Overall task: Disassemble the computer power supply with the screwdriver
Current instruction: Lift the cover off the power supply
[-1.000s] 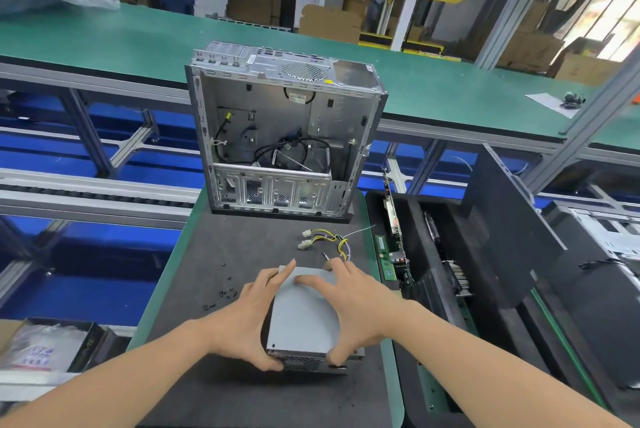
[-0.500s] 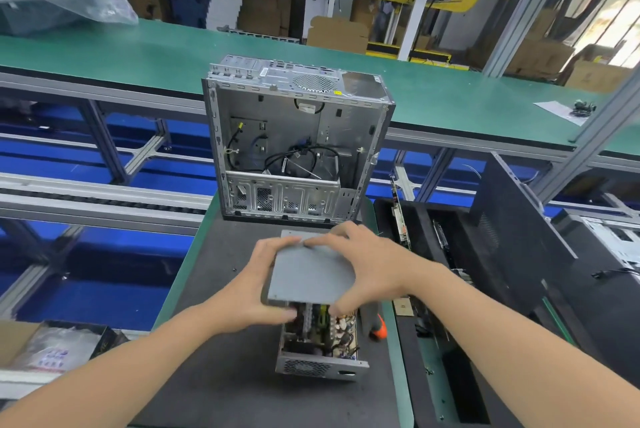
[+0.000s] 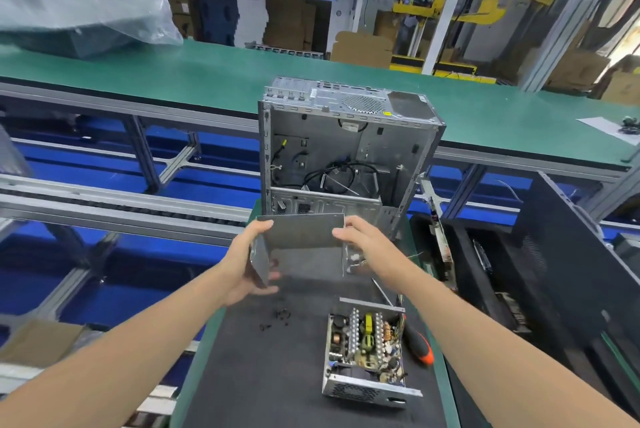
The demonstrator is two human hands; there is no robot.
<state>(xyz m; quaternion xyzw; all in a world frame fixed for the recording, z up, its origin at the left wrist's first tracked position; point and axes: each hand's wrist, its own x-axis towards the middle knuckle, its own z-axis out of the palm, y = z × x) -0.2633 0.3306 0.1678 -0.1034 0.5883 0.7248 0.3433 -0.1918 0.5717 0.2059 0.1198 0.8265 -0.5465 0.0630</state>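
The left hand [image 3: 249, 265] grips the left flange of the cover [image 3: 304, 237], fingers curled beneath it. The right hand [image 3: 363, 237] pinches the cover's far right corner, so the sheet hangs in the air between them, tilted toward the viewer. The opened power supply [image 3: 367, 351] sits on the mat [image 3: 263, 386] nearer and to the right, under the right forearm. Its long axis runs near to far, and its circuit board is exposed. The right hand is the closer one to it. The screwdriver [image 3: 419, 346] lies just right of it, close to the mat's right edge. Loose screws [image 3: 281, 317] lie to its left, with bare mat around them where the cover could probably be set down. The computer case [image 3: 346, 150] stands just beyond the cover and blocks the far side.
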